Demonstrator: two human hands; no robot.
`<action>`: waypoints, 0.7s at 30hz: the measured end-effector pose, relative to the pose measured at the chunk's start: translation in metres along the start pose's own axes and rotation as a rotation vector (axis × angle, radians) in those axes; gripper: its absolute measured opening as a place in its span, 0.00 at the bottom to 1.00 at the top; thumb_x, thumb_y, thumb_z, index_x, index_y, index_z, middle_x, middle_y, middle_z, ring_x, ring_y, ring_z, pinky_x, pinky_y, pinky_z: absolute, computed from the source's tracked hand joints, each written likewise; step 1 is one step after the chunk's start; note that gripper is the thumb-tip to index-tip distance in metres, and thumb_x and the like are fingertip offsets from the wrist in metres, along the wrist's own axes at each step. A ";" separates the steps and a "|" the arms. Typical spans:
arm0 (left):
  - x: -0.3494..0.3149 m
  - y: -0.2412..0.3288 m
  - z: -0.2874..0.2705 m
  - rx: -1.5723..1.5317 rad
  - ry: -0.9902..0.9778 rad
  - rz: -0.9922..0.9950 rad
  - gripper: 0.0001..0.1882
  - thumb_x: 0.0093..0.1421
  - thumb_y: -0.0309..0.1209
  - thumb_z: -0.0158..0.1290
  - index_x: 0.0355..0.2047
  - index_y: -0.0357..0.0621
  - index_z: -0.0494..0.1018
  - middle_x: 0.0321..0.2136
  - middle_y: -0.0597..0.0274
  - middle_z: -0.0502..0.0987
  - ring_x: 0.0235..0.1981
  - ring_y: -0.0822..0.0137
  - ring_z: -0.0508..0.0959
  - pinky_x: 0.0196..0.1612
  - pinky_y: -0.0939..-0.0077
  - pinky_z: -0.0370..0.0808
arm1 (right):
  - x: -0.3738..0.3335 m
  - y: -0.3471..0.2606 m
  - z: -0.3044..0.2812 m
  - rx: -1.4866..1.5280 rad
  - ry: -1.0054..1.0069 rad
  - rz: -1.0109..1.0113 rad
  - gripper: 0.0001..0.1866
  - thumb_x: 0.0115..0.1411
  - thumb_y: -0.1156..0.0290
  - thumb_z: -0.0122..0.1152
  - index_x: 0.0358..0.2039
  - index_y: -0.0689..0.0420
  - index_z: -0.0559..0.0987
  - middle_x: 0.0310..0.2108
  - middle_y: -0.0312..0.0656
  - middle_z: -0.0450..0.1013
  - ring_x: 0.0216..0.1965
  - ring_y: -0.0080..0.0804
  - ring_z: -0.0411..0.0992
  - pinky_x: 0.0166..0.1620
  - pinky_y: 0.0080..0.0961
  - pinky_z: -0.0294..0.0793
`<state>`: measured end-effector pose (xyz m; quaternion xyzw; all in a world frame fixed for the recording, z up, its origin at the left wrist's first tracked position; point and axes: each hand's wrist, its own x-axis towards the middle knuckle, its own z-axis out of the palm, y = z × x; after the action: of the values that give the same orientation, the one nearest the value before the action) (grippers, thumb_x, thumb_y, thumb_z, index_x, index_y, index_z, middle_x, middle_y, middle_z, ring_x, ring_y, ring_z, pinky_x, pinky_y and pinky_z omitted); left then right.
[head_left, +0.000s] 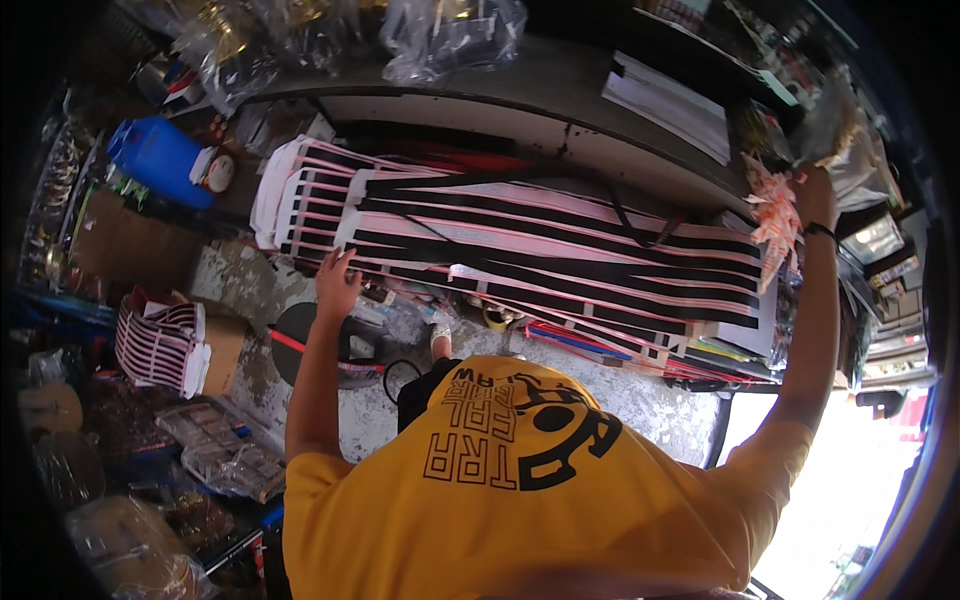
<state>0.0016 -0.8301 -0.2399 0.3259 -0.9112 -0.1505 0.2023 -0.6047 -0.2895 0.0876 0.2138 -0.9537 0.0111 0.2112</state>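
Note:
A long stack of black ribbon strips on pinkish-white backing [560, 240] lies across the bench before me. My left hand [338, 285] rests at the near edge of its left end, fingers stretched and a little apart. At the far right my right hand [816, 195], a dark band at its wrist, is raised beside a crumpled bunch of orange-and-white strips [772, 222]. Its fingers look closed on the bunch, though they are partly hidden. A loose black strip [615, 205] loops over the top of the stack.
A blue plastic container [160, 160] lies tilted at the back left. A box with more striped strips [165, 345] stands on the left. Clear plastic bags [450, 40] sit on the shelf behind. Below is a dark round stool seat [315, 345]. Bright light enters at lower right.

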 end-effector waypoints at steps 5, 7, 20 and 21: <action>0.016 0.001 0.008 -0.187 -0.033 -0.204 0.25 0.51 0.27 0.60 0.52 0.45 0.72 0.47 0.47 0.74 0.52 0.44 0.72 0.54 0.54 0.69 | -0.022 -0.051 -0.052 0.236 0.341 -0.056 0.14 0.61 0.58 0.61 0.39 0.55 0.80 0.35 0.43 0.78 0.38 0.39 0.76 0.43 0.34 0.73; 0.020 0.003 0.012 -0.231 -0.028 -0.255 0.25 0.52 0.25 0.60 0.52 0.42 0.72 0.47 0.44 0.74 0.49 0.42 0.73 0.53 0.54 0.70 | -0.044 -0.103 -0.077 0.335 0.446 -0.102 0.13 0.61 0.59 0.62 0.37 0.56 0.81 0.33 0.39 0.78 0.36 0.34 0.76 0.40 0.29 0.72; 0.123 -0.006 0.022 -0.289 0.087 -0.107 0.31 0.47 0.21 0.61 0.54 0.43 0.69 0.47 0.43 0.73 0.49 0.40 0.72 0.53 0.54 0.70 | -0.133 -0.545 0.111 1.057 -0.351 -0.752 0.08 0.55 0.67 0.62 0.35 0.54 0.81 0.32 0.44 0.76 0.38 0.46 0.74 0.44 0.40 0.72; 0.129 -0.009 0.024 -0.316 0.091 -0.101 0.32 0.46 0.20 0.62 0.54 0.43 0.69 0.46 0.43 0.74 0.49 0.40 0.72 0.53 0.54 0.70 | -0.135 -0.572 0.137 1.071 -0.440 -0.737 0.09 0.54 0.67 0.63 0.36 0.54 0.80 0.33 0.46 0.76 0.39 0.47 0.73 0.47 0.42 0.71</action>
<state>-0.0961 -0.9175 -0.2299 0.3420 -0.8485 -0.2872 0.2841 -0.3125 -0.7699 -0.1318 0.5966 -0.7025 0.3646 -0.1323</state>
